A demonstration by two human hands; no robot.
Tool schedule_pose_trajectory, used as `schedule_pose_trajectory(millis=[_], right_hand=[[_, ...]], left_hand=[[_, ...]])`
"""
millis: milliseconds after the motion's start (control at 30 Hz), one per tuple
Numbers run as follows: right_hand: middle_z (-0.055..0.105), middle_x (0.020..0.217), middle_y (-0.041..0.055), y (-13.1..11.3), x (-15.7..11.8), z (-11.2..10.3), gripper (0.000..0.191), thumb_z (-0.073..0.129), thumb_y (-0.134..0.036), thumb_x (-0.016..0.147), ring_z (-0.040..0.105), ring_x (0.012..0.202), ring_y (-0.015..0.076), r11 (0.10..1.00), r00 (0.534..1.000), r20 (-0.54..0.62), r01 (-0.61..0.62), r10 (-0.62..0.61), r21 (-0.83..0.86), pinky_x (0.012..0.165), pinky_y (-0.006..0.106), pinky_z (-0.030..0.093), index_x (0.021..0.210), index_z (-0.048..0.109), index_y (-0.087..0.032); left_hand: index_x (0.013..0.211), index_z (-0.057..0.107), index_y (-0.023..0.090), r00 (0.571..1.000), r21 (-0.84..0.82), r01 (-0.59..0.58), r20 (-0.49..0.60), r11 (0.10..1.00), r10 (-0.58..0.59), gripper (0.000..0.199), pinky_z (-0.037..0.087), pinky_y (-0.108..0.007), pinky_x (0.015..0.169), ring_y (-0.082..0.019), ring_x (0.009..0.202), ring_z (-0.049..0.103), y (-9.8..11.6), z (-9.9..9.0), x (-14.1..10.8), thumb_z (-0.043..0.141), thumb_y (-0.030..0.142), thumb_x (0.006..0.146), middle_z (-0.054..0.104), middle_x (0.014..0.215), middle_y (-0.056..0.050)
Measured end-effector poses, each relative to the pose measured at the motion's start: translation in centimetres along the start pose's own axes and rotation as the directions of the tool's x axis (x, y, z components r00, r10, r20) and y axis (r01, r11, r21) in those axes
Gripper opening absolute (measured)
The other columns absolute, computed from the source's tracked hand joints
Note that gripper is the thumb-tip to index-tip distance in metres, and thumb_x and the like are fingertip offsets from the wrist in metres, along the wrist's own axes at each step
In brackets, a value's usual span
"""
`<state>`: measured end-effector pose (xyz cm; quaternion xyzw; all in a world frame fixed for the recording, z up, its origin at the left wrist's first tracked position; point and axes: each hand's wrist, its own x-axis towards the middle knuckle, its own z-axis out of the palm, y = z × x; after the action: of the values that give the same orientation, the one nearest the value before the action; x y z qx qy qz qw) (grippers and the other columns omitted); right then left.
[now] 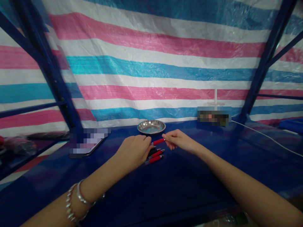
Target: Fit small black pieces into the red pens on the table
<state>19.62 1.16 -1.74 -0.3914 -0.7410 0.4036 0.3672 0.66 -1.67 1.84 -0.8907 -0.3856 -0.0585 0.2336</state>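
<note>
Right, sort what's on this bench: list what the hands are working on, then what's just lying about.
In hand: red pen, held between left hand and right hand; bunch of pens under them.

Lying about: steel dish, white cable, phone.

A striped tarp (pixel 151 63) in pink, white and blue bands hangs behind and to both sides, slightly creased and glossy. Dark blue metal posts (pixel 44 63) lean in at left and right, with thinner crossbars running off to the edges. Below lies a deep blue table (pixel 165 189), its surface faintly shiny. A white cable (pixel 265 135) trails across its right side. The light is soft and even, with a purplish sheen on the tabletop.
</note>
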Motion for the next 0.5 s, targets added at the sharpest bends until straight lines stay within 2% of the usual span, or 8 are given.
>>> schedule_pose_trajectory(millis=[300, 500], right_hand=[[0.044, 0.048, -0.0039, 0.11, -0.25, -0.18, 0.04, 0.041, -0.051, 0.077, 0.04, 0.042, 0.0054, 0.994, 0.996, 0.006, 0.092, -0.092, -0.065, 0.044, 0.019, 0.03, 0.059, 0.044, -0.015], [0.045, 0.047, -0.0044, 0.41, -0.03, -0.02, 0.039, 0.039, -0.053, 0.077, 0.039, 0.04, 0.0054, 0.996, 0.996, -0.046, 0.078, -0.08, -0.039, 0.041, 0.019, 0.029, 0.064, 0.043, -0.017]], left_hand=[[0.075, 0.054, 0.014, 0.999, 0.021, -0.026, -0.02, 0.999, 0.026, 0.016, 0.037, -0.03, 0.051, -0.023, 0.061, 0.055, 0.2, -0.01, 0.04, 0.043, 0.02, 0.086, 0.055, 0.066, -0.006], [0.078, 0.054, 0.013, 1.0, 0.007, -0.009, -0.026, 1.0, 0.009, 0.014, 0.038, -0.03, 0.053, -0.022, 0.063, 0.055, 0.11, 0.01, 0.08, 0.044, 0.02, 0.086, 0.056, 0.069, -0.006]])
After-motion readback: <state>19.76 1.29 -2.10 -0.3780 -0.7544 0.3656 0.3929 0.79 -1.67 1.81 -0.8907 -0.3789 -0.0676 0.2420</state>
